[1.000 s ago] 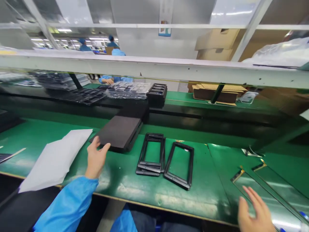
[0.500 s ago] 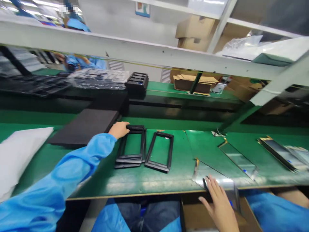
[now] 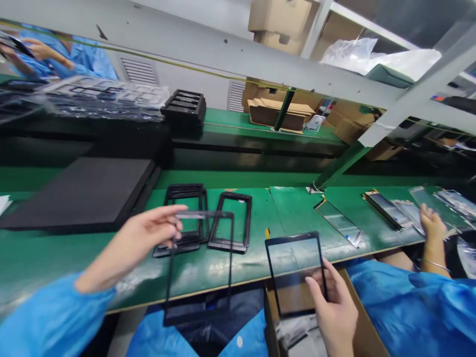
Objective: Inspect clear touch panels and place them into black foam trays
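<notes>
My left hand [image 3: 141, 243] pinches the top corner of a thin black frame [image 3: 201, 267] and holds it up over the near edge of the green bench [image 3: 230, 270]. My right hand [image 3: 332, 307] grips a clear glass panel with a black border [image 3: 295, 272] above an open cardboard box [image 3: 357, 327]. Behind the lifted frame lies a stack of black frames [image 3: 185, 218] with a single black frame [image 3: 231, 222] beside it on the bench.
A flat black slab [image 3: 82, 191] lies at the left. More glass panels [image 3: 338, 221] lie at the right, where a co-worker's hand [image 3: 431, 228] in a blue sleeve rests. A black tray stack [image 3: 184, 106] and cardboard [image 3: 280, 114] sit on the far bench.
My left hand has lifted one frame off the stack and pulled it toward me. My right hand has picked a glass panel up off the bench edge. The view has swung right.
</notes>
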`<state>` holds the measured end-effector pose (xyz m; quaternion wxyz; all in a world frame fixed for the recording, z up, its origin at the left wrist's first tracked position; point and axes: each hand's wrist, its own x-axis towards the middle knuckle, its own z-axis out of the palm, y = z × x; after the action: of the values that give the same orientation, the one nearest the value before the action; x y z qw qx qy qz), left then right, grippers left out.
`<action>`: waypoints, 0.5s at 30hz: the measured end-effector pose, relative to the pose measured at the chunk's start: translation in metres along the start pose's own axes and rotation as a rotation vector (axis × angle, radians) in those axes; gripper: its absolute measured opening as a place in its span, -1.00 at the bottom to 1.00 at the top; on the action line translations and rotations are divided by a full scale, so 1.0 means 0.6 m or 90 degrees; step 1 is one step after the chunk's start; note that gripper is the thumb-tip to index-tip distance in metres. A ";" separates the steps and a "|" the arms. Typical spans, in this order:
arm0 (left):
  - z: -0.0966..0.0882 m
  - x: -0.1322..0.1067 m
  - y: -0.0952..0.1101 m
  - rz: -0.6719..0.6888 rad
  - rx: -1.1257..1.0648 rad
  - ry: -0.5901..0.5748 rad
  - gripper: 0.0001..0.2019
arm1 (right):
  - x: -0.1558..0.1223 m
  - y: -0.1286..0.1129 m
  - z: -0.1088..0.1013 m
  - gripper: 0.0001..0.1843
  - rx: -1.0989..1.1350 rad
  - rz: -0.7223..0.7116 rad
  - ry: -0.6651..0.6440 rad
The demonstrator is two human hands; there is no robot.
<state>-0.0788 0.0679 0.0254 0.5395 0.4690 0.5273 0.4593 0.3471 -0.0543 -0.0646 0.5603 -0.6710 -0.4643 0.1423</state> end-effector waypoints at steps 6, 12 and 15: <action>0.105 -0.054 -0.077 0.016 -0.054 -0.098 -0.61 | -0.086 -0.036 0.104 -0.34 0.300 0.249 -0.151; 0.116 -0.066 -0.097 0.038 -0.131 -0.046 -0.61 | -0.139 -0.045 0.137 -0.27 0.320 0.290 -0.177; 0.117 -0.071 -0.091 0.048 -0.140 -0.038 -0.63 | -0.143 -0.046 0.140 -0.29 0.330 0.299 -0.177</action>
<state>-0.0097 0.0169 -0.0227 0.5853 0.4400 0.4397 0.5201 0.2289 -0.0710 -0.0963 0.5950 -0.5696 -0.3180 0.4695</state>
